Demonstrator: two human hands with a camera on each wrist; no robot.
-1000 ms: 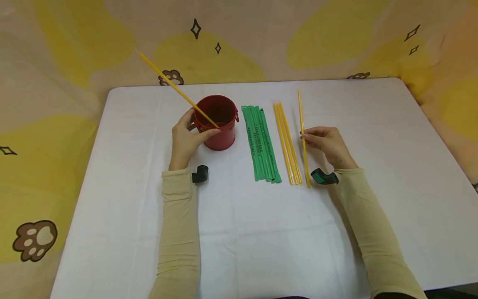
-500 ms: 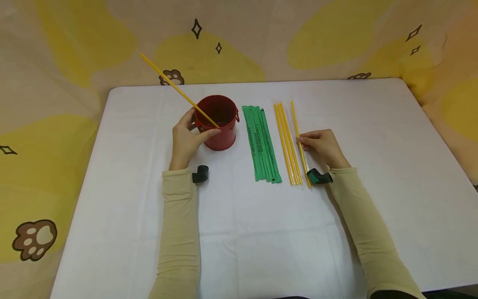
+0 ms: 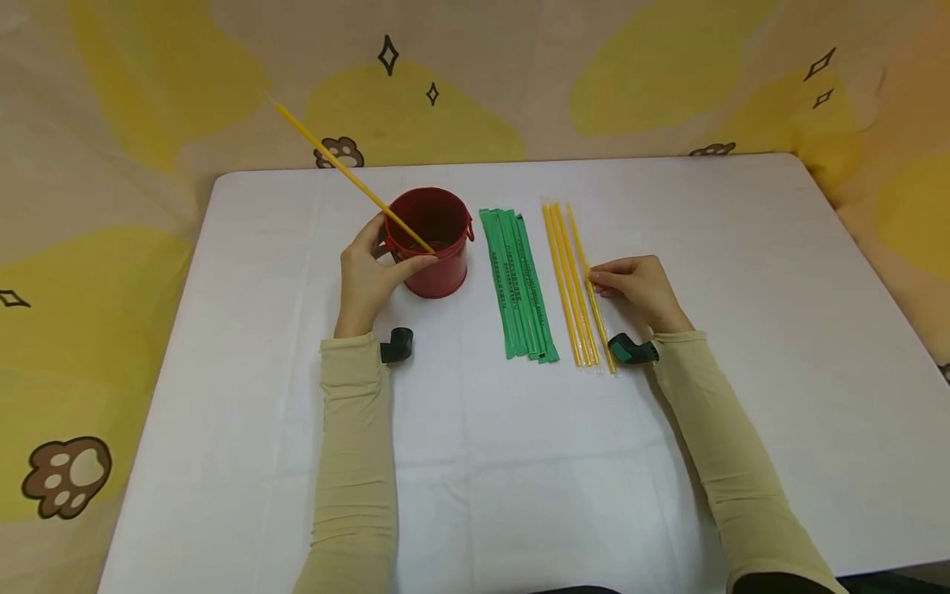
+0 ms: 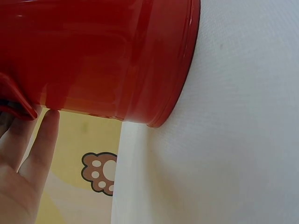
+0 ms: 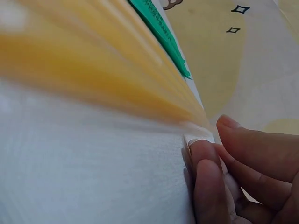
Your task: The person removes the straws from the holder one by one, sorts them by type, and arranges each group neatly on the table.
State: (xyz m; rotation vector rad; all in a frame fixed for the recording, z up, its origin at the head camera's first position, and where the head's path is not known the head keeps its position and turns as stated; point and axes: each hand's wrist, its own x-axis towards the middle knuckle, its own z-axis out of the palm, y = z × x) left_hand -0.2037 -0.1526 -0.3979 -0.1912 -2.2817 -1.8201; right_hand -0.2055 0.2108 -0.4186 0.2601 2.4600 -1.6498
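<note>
A small red metal bucket (image 3: 438,276) stands on the table, a yellow straw (image 3: 349,175) leaning out of it to the upper left. My left hand (image 3: 368,285) grips the bucket's left side, thumb at the front rim. In the left wrist view, fingers (image 4: 44,140) touch the bucket's wall beside its handle lug. My right hand (image 3: 638,289) is at the middle of the rightmost yellow straw (image 3: 581,239), which lies beside several other wrapped yellow straws (image 3: 558,247). The right wrist view shows a gap between thumb (image 5: 243,137) and fingertips, with no straw visible between them.
Several green paper-wrapped sticks (image 3: 512,272) lie between the bucket and the yellow straws. A white cloth covers the table (image 3: 519,495), and a yellow patterned curtain (image 3: 519,49) hangs behind it. Dark wrist cameras (image 3: 397,345) sit by both cuffs.
The rightmost yellow straw has tipped left and down to lie beside the other straws. My right hand has shifted slightly left with it. The left hand and bucket have stayed in place.
</note>
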